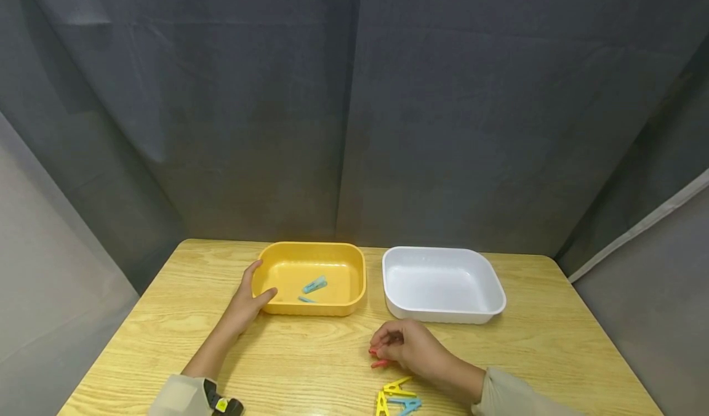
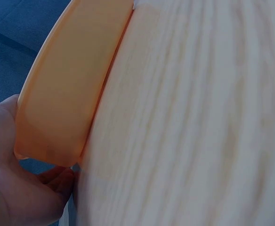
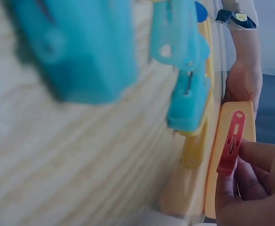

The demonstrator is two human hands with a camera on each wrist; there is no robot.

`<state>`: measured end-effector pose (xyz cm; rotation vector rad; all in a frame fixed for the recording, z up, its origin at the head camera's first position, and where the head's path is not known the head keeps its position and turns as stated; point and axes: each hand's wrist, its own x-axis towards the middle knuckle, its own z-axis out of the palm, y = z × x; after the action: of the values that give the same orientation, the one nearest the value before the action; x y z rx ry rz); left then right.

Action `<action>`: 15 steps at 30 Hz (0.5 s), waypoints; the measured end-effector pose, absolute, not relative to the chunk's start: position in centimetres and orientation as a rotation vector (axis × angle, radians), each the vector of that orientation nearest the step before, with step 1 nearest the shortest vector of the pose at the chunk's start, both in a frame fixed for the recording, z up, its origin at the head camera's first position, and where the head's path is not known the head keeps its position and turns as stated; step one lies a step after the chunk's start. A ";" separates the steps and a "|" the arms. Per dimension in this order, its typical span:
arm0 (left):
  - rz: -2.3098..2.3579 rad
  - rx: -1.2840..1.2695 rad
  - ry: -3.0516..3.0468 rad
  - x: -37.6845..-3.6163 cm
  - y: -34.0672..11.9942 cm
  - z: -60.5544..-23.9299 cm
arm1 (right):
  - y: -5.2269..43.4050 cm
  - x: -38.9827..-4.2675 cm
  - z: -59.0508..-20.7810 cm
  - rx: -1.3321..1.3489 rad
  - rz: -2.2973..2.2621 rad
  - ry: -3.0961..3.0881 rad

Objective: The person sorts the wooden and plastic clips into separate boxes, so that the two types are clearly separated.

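My left hand (image 1: pixel 247 302) grips the left end of the yellow tray (image 1: pixel 332 309), thumb over the near rim and fingers along the outer side. Inside the tray lie a light-blue clothespin (image 1: pixel 315 284) and another small light-blue piece (image 1: pixel 307 300), partly hidden by the near wall. In front of the white tray (image 1: pixel 443 316), my right hand (image 1: pixel 410 345) pinches a red clothespin (image 3: pixel 231 146) between thumb and fingers. Nearer the table's front, yellow clothespins (image 1: pixel 396 388) and a blue clothespin (image 1: pixel 408 405) lie in a loose cluster just below that hand.
Both trays stand side by side toward the back of the wooden table (image 1: pixel 299 364), with a narrow gap between them. Dark grey curtains (image 1: pixel 266 127) hang behind the table's back edge, and lighter panels (image 1: pixel 50 268) stand at the sides.
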<state>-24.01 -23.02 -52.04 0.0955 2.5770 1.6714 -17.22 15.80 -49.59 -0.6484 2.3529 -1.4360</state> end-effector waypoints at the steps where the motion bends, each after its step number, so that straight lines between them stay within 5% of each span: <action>1: 1.670 0.095 2.578 -24.0 -23.1 -52.1 | 15.7 -17.3 -49.4 -0.652 -1.437 2.358; 15: 1.667 0.044 2.537 -23.9 -22.8 -51.2 | 14.5 -18.2 -48.0 -0.653 -1.496 2.360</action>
<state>-23.94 -22.78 -51.23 0.0440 2.5368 1.6669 -18.23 14.55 -48.01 -0.6531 2.3601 -1.4962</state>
